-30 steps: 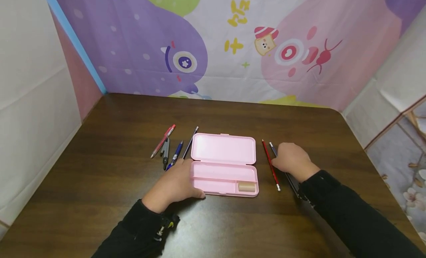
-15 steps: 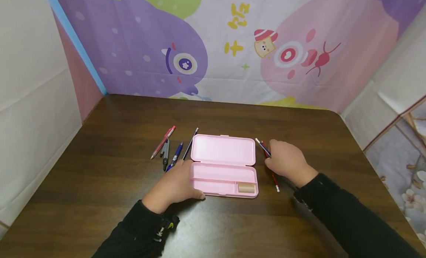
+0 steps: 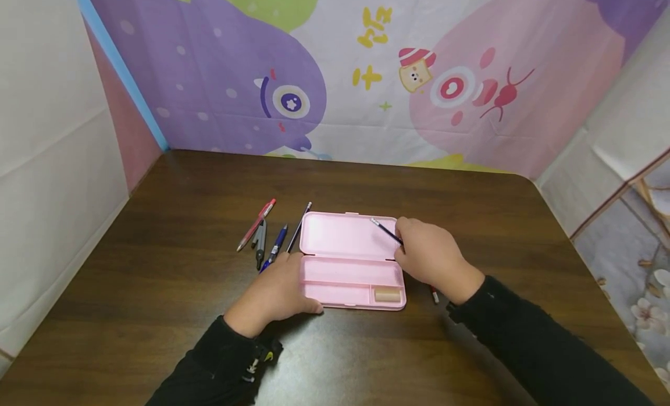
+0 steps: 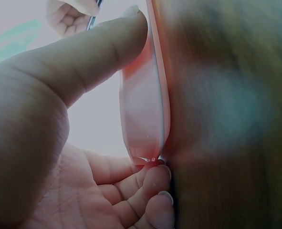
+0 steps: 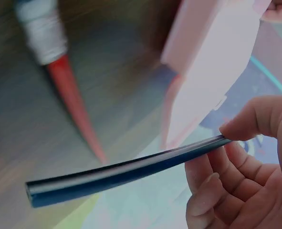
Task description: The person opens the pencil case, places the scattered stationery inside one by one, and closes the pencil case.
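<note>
An open pink pencil case lies on the table, its lid folded back. My left hand holds its left end; in the left wrist view the thumb lies along the front wall and the fingertips touch the case's end. My right hand pinches a dark pencil between thumb and fingers, over the lid's right side. That pencil's white-tipped end points up and left; in the right wrist view the dark pencil shows its blunt other end. Below lies a red pencil, mostly hidden by my right hand.
A tan block sits in the case's small right compartment. Left of the case lie a red pen, a grey compass-like tool, a blue pen and another dark pencil. A printed cloth hangs behind the table.
My right hand has lifted the dark pencil from the table's right side and carried it left, past the red pencil, to the lid. My left hand has stayed on the case.
</note>
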Demonstrator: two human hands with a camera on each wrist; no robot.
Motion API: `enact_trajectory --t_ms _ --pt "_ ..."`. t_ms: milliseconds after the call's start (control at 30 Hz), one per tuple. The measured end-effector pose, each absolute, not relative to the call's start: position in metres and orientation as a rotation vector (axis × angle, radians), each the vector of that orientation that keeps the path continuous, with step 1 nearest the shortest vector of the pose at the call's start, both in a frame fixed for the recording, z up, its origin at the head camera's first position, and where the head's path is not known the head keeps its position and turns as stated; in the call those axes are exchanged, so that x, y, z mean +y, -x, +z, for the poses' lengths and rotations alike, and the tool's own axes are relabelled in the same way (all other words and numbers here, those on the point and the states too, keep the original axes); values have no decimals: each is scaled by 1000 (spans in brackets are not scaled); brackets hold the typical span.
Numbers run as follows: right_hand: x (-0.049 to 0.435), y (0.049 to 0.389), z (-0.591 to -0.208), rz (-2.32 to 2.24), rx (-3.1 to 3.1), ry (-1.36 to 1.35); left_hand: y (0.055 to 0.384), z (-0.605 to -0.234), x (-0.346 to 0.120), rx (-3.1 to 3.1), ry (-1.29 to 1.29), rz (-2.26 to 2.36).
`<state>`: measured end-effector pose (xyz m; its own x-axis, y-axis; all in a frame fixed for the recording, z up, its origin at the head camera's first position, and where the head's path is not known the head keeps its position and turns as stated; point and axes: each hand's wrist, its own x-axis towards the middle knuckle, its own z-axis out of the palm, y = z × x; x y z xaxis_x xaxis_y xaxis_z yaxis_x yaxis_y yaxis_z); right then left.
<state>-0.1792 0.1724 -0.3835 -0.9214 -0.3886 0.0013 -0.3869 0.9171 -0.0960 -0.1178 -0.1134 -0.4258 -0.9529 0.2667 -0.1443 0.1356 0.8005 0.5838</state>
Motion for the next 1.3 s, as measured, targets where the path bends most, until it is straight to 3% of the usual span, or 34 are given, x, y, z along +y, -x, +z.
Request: enact_trajectory --t_ms 500,833,1300 --pt "142 164 -374 -47 2974 1007 122 -425 -111 2778 -339 872" --pt "118 162 -380 81 2838 974 124 -425 -112 2775 -344 882" --pt "87 157 -395 117 2730 1156 119 -428 -115 2793 -368 885"
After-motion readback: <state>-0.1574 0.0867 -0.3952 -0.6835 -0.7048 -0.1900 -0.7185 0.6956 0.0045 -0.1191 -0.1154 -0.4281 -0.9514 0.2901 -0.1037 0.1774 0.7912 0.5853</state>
